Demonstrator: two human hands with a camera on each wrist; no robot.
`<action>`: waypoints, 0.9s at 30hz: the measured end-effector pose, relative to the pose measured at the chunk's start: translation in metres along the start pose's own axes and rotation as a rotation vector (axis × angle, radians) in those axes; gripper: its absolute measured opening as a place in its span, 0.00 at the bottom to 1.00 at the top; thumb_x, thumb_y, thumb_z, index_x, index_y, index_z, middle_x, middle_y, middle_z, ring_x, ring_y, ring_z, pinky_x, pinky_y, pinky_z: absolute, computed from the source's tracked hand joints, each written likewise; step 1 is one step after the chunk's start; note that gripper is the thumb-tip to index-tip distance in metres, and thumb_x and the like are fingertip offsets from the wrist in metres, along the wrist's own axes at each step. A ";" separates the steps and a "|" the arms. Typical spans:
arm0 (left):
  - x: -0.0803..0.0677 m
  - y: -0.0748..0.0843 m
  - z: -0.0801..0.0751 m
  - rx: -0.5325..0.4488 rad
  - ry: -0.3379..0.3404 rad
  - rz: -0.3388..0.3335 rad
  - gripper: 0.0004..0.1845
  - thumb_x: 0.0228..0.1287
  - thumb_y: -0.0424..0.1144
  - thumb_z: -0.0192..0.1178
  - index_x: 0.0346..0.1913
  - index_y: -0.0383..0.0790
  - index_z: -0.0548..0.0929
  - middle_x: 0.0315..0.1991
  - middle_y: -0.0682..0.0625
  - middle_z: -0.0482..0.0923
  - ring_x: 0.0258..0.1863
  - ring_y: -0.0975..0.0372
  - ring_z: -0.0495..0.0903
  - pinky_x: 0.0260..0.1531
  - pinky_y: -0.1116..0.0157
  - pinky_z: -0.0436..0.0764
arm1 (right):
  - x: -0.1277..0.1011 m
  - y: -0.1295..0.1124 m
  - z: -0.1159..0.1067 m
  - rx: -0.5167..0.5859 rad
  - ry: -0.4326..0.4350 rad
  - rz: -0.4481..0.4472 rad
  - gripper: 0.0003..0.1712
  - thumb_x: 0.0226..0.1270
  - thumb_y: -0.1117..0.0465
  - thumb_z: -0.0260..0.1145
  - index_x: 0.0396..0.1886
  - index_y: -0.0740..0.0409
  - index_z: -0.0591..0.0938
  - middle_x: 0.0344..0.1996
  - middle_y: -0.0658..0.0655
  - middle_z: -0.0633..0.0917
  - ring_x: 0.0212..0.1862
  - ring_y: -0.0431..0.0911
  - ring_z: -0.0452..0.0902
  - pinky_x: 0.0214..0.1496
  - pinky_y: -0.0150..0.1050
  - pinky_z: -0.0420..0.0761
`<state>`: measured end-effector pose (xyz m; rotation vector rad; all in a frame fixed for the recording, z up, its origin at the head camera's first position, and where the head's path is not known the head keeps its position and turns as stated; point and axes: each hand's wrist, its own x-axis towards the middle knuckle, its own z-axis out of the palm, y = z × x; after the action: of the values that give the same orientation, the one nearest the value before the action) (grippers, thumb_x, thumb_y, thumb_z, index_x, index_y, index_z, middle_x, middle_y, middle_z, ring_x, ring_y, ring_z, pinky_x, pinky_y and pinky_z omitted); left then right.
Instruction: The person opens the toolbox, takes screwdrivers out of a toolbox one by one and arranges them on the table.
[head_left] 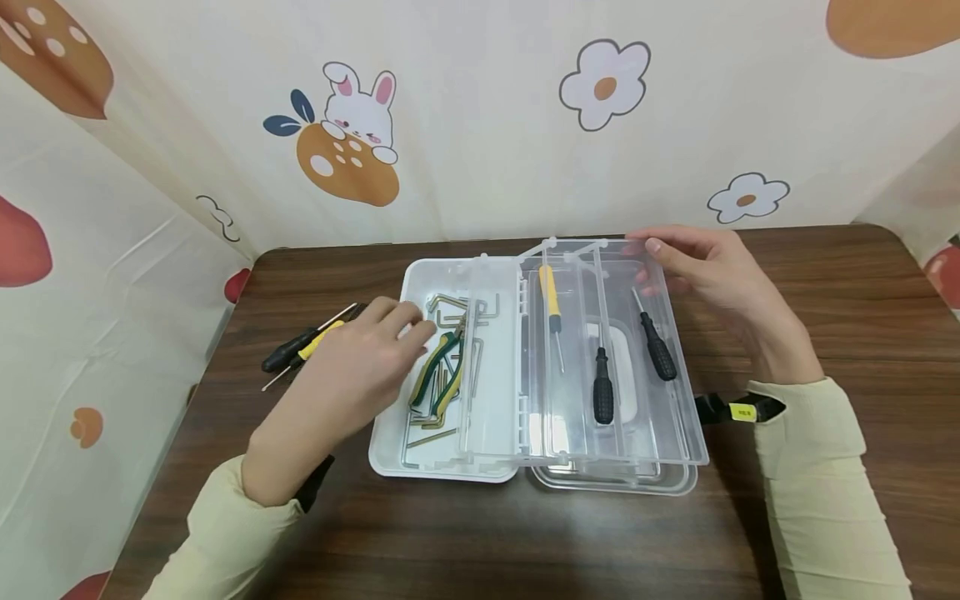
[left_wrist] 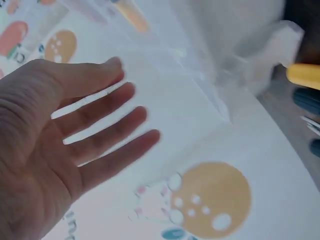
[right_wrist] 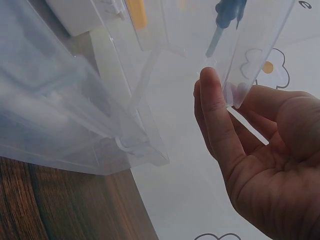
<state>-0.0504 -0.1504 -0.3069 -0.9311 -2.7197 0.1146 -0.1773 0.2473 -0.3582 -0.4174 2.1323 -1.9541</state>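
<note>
Clear plastic tray, divided lengthwise into compartments, raised on hinged arms over the right half of an open white toolbox at the centre of a dark wood-grain table. Right hand pinches the tray's far right corner, thumb and fingers closed on the rim; the right wrist view shows a fingertip pressed against the clear edge. Left hand is spread flat with fingers straight and apart, holding nothing, hovering over the near left part of the toolbox. Tray contents: one yellow-handled screwdriver in the left compartment; two black-handled screwdrivers in the right compartments, tips pointing to the far side. Lower toolbox contents, left half: green-and-yellow pliers lying among several metal hex keys. On the table just left of the toolbox, partly behind the left hand: two further screwdrivers, one black-handled, one yellow-handled. Both arms in pale yellow sleeves. Backdrop on the far and left sides: cream curtain printed with rabbits, flowers and mushrooms.
</note>
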 end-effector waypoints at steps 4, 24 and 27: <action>0.014 0.009 -0.005 -0.041 0.034 0.131 0.21 0.59 0.29 0.74 0.56 0.38 0.86 0.53 0.44 0.85 0.56 0.49 0.82 0.45 0.58 0.89 | 0.000 0.000 0.000 0.015 -0.007 -0.008 0.20 0.77 0.62 0.65 0.63 0.66 0.82 0.48 0.52 0.92 0.36 0.42 0.87 0.41 0.39 0.90; 0.073 0.064 -0.010 -0.054 0.087 0.573 0.20 0.69 0.31 0.66 0.60 0.52 0.84 0.58 0.53 0.83 0.62 0.55 0.79 0.60 0.59 0.83 | 0.000 -0.003 0.000 -0.127 0.019 0.016 0.20 0.79 0.57 0.63 0.64 0.60 0.83 0.49 0.47 0.91 0.38 0.40 0.88 0.40 0.36 0.90; 0.079 0.071 -0.011 -0.013 0.044 0.617 0.18 0.72 0.35 0.65 0.60 0.55 0.83 0.60 0.55 0.83 0.64 0.57 0.78 0.62 0.61 0.81 | 0.000 -0.003 0.000 -0.160 0.024 0.022 0.21 0.79 0.55 0.63 0.65 0.59 0.83 0.49 0.46 0.91 0.38 0.40 0.88 0.41 0.36 0.89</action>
<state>-0.0650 -0.0458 -0.2902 -1.7174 -2.3003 0.1883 -0.1770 0.2471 -0.3557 -0.3972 2.3079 -1.7920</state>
